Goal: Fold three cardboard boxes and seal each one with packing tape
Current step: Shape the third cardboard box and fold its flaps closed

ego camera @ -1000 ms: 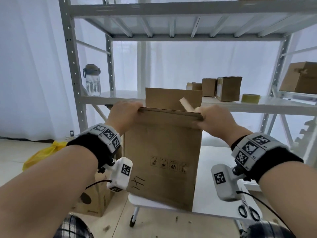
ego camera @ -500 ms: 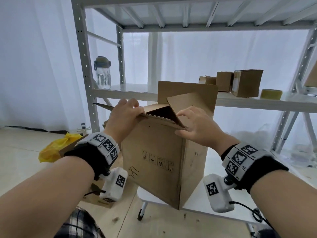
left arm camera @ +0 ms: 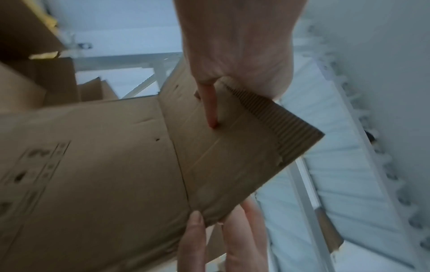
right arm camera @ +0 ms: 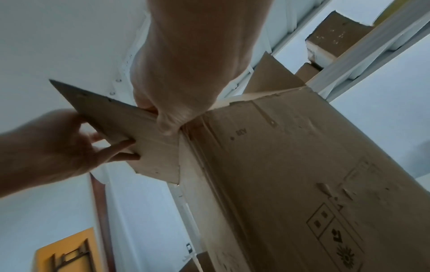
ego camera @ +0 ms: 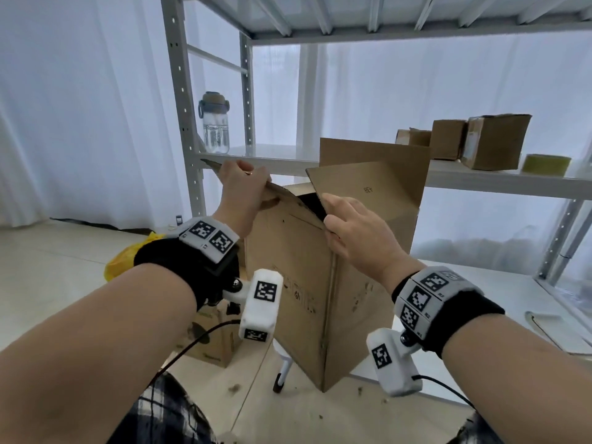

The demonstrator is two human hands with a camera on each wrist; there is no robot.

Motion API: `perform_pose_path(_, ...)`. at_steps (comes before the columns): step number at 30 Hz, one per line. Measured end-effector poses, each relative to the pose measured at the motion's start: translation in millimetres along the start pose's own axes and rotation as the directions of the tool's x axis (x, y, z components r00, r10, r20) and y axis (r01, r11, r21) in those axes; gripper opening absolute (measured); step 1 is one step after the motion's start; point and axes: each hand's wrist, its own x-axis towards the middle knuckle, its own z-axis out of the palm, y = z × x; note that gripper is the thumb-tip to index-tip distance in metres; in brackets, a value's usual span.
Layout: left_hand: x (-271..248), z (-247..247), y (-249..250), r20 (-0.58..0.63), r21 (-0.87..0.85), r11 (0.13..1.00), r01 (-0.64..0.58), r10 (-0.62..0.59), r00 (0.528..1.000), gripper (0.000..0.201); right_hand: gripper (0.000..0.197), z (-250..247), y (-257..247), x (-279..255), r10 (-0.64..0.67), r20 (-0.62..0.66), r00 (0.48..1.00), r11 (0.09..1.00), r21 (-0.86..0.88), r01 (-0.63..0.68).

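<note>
A tall brown cardboard box (ego camera: 301,283) stands on the white table (ego camera: 499,302), one vertical corner turned toward me and its top open. My left hand (ego camera: 243,193) pinches the left top flap (left arm camera: 232,150), holding it out to the left; one finger (left arm camera: 211,110) lies along its underside. My right hand (ego camera: 355,232) grips the box's top edge at the near corner, thumb outside and fingers hidden in the opening. Another flap (ego camera: 368,187) slants up behind that hand. A roll of yellowish packing tape (ego camera: 546,164) lies on the shelf at the right.
A grey metal shelf unit (ego camera: 179,123) stands behind the table, holding a water bottle (ego camera: 215,123) and a few small cardboard boxes (ego camera: 493,141). On the floor at the left are a yellow bag (ego camera: 128,261) and another cardboard box (ego camera: 211,341).
The flat-looking box has been opened out into a square tube and turned corner-on to me. Its top flaps have spread apart, the left one pulled outward.
</note>
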Motion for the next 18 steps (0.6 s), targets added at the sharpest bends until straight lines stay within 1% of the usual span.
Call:
perform_pose_path(4,4.6,-11.0,2.1,0.028,-0.178,0.984,-0.007,0.012,1.000,0.053,0.009,-15.0,-5.2,9.2,-0.035,0.041,0.999,0.999,0.017,0.034)
perform_pose_path(6,13.0,-15.7,0.6,0.029,-0.236,0.971,0.020,-0.013,0.999,0.061,0.010,-18.6,-4.4,15.2,-0.096,0.019,0.995,0.995,0.014,0.095)
perform_pose_path(7,17.4,-17.5,-1.1,0.029,-0.239,0.970,0.043,-0.037,0.999,0.061,0.016,-20.8,-5.2,18.9,-0.100,0.037,0.994,0.994,0.047,0.098)
perform_pose_path(8,24.1,-19.6,-4.6,0.035,-0.233,0.970,0.068,-0.061,0.998,0.061,0.023,-21.1,-4.6,22.2,-0.073,0.074,0.995,0.995,0.079,0.067)
perform_pose_path(9,29.6,-21.0,-8.2,0.051,-0.219,0.972,0.088,-0.078,0.996,0.061,0.032,-19.2,-2.2,22.8,-0.019,0.152,0.988,0.995,0.095,0.004)
perform_pose_path(10,35.8,-22.3,-13.1,0.070,-0.195,0.975,0.106,-0.094,0.993,0.061,0.044,-16.1,2.4,21.3,0.040,0.238,0.971,0.994,0.093,-0.064)
perform_pose_path(11,39.8,-22.8,-16.6,0.085,-0.157,0.980,0.121,-0.109,0.990,0.061,0.054,-12.7,7.8,17.7,0.089,0.292,0.952,0.990,0.076,-0.116)
perform_pose_path(12,43.1,-22.4,-19.4,0.088,-0.115,0.985,0.132,-0.122,0.989,0.059,0.061,-8.3,13.9,13.7,0.139,0.307,0.941,0.985,0.054,-0.163)
perform_pose_path(14,51.0,-20.5,-24.5,0.098,-0.088,0.984,0.157,-0.149,0.984,0.051,0.074,1.8,26.4,4.8,0.247,0.292,0.924,0.966,-0.005,-0.257)
perform_pose_path(15,55.0,-20.2,-26.8,0.106,-0.090,0.982,0.165,-0.156,0.982,0.042,0.083,5.8,31.9,-0.3,0.295,0.279,0.914,0.954,-0.032,-0.298)
perform_pose_path(16,59.9,-20.9,-30.1,0.108,-0.098,0.981,0.167,-0.156,0.982,0.030,0.092,9.1,36.4,-4.6,0.325,0.283,0.902,0.945,-0.059,-0.322)
perform_pose_path(17,65.0,-22.7,-34.0,0.107,-0.105,0.981,0.161,-0.149,0.983,0.023,0.100,11.8,40.4,-8.1,0.339,0.300,0.892,0.941,-0.086,-0.329)
perform_pose_path(18,72.2,-25.4,-40.2,0.101,-0.116,0.981,0.155,-0.144,0.984,0.023,0.105,14.3,43.5,-10.3,0.346,0.332,0.877,0.938,-0.114,-0.327)
